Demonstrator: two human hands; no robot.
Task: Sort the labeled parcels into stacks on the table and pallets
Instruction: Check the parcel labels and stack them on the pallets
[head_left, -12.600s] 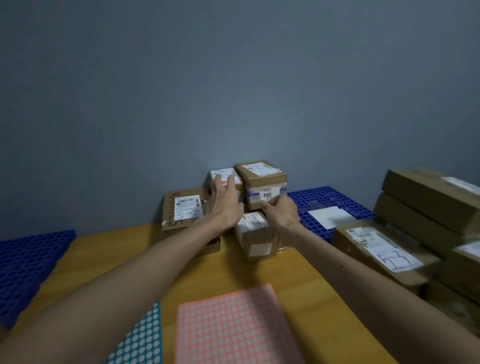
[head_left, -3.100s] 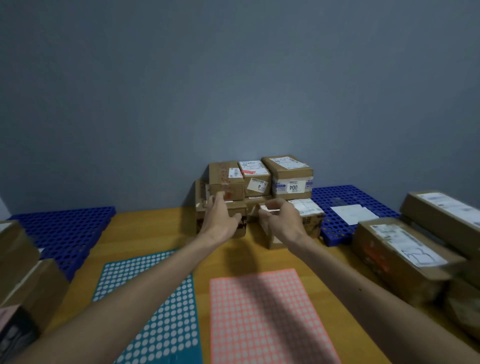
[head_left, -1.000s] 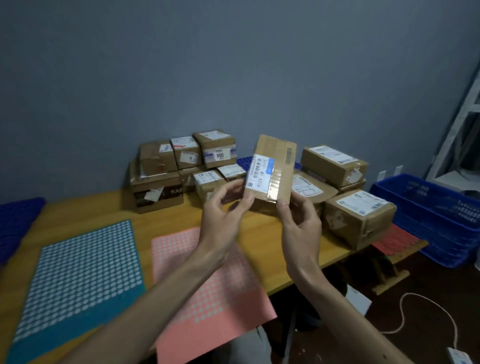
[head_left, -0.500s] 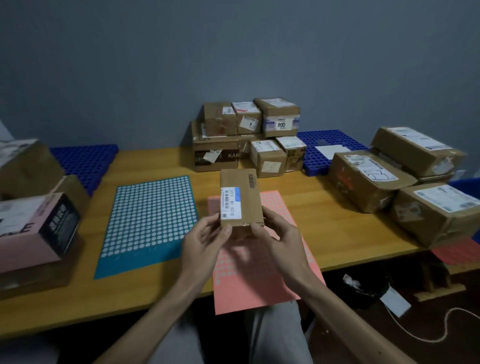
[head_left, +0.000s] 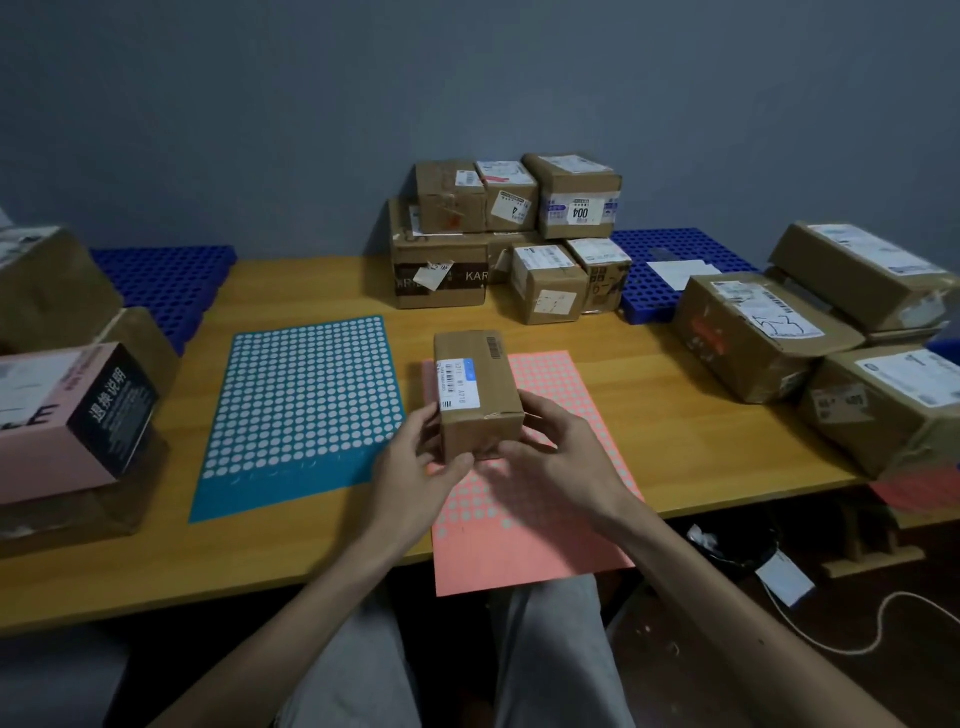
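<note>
Both hands grip one small cardboard parcel (head_left: 478, 395) above the pink dotted mat (head_left: 524, 493). Left hand (head_left: 415, 467) fingers curl round its left side; right hand (head_left: 556, 457) fingers curl round its right.

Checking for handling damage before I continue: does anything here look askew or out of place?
The pink dotted sheet overhangs the front edge of the table. On the dark-banded box in the back stack, a white label sits crooked, seemingly peeling.

both hands gripping parcel (head_left: 478, 395), wooden table (head_left: 649, 447)
</note>
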